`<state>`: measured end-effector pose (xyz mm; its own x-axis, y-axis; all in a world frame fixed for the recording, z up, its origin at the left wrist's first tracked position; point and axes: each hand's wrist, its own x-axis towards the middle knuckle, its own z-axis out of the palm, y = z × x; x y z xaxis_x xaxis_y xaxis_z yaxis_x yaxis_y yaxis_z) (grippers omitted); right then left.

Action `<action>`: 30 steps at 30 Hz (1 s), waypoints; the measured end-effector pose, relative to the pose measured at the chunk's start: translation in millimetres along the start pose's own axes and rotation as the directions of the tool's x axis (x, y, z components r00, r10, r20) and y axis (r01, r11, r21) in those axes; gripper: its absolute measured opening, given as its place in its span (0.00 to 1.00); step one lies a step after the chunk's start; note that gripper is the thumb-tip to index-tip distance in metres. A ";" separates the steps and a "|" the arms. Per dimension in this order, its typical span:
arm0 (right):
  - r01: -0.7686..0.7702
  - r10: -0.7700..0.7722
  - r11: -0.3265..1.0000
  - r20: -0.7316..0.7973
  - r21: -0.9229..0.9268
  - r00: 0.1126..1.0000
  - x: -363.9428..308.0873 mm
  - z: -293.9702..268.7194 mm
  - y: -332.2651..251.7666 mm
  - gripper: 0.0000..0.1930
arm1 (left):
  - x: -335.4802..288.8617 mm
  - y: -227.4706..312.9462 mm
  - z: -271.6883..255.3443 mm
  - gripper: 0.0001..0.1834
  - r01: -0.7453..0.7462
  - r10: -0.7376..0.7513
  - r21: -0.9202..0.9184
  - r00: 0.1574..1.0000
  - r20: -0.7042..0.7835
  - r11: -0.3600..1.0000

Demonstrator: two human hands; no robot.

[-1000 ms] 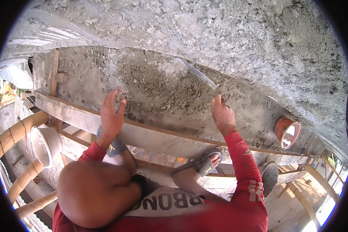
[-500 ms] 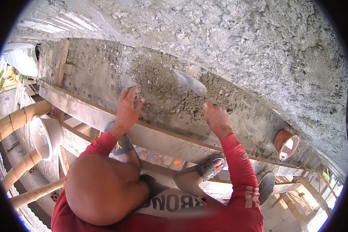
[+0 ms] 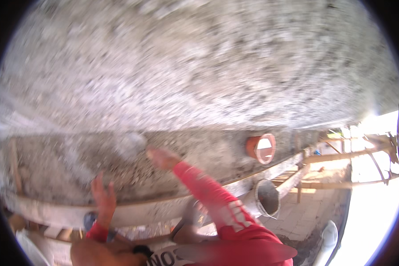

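My right hand is closed on a trowel. Its grey blade shows blurred just left of my fingers, over rough grey mortar, and the handle is hidden in my grip. Empty, with fingers apart, my left hand hovers near the plank edge of the mortar bed. Both arms wear red sleeves.
A rough cement wall rises along the far side. An orange bucket lies tipped on the bed at the right. A board edges the near side, with a greyish bucket beyond it. Wooden poles stand far right.
The view has swung to the right, so hands, trowel and bed appear farther left and lower. My right hand keeps its grip on the trowel; my left hand stays open.
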<state>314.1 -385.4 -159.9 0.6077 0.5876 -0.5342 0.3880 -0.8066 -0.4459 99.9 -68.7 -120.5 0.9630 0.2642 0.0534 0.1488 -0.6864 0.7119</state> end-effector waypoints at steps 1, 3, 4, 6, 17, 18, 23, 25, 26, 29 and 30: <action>0.129 -0.122 0.990 -0.103 0.057 0.987 -3.4 1.9 -2.7 0.35 | 6.1 -5.3 7.5 0.31 0.051 -0.051 -0.002 0.999 0.003 0.999; 0.235 -0.212 0.945 -0.124 0.227 0.969 -7.8 0.8 -13.9 0.40 | 22.5 -14.7 18.7 0.37 0.185 -0.186 0.027 0.981 0.047 0.982; 0.135 -0.139 0.958 -0.003 0.253 0.990 -10.1 0.1 -19.5 0.43 | 38.0 -19.7 26.4 0.38 0.123 -0.120 0.138 0.992 -0.028 0.983; 0.031 -0.033 0.989 0.011 0.147 0.999 -5.4 0.9 -30.1 0.46 | 46.9 -26.1 32.6 0.39 0.080 -0.077 0.094 0.997 -0.032 0.992; 0.001 -0.003 1.000 0.066 0.030 0.998 -10.4 -54.1 -65.3 0.36 | 65.1 1.0 24.5 0.40 -0.133 0.127 -0.027 0.978 -0.166 0.991; 0.002 -0.004 1.000 0.064 0.025 0.998 -12.2 -58.3 -75.1 0.36 | 75.6 0.6 30.2 0.39 -0.177 0.176 0.017 0.960 -0.219 0.984; 0.005 0.000 0.999 0.131 -0.039 0.991 -29.3 -54.8 -101.1 0.31 | 66.6 -11.9 41.4 0.33 -0.101 0.093 -0.064 0.988 -0.123 0.993; -0.083 0.096 0.988 0.104 -0.128 0.990 -49.6 -56.6 -104.4 0.30 | 41.4 -18.3 17.6 0.31 -0.021 0.014 -0.072 0.995 -0.098 0.997; -0.107 0.110 0.985 0.016 -0.132 0.994 -62.7 -62.7 -105.1 0.26 | 20.1 -14.5 -0.9 0.30 0.022 -0.035 -0.096 0.991 -0.126 0.995; -0.002 -0.043 0.986 -0.267 -0.168 0.963 -96.1 -100.2 -106.7 0.25 | -6.7 -4.4 -61.1 0.31 0.230 -0.231 -0.030 0.971 -0.062 0.973; -0.079 0.020 0.972 -0.256 -0.223 0.967 -98.8 -112.6 -107.5 0.26 | -14.0 -2.5 -81.9 0.31 0.285 -0.285 0.012 0.959 0.007 0.959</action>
<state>290.4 -363.9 21.7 0.7723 0.5359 -0.3413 0.4838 -0.8442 -0.2308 67.6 -15.1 -65.7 0.8824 0.4436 -0.1567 0.4194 -0.5906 0.6895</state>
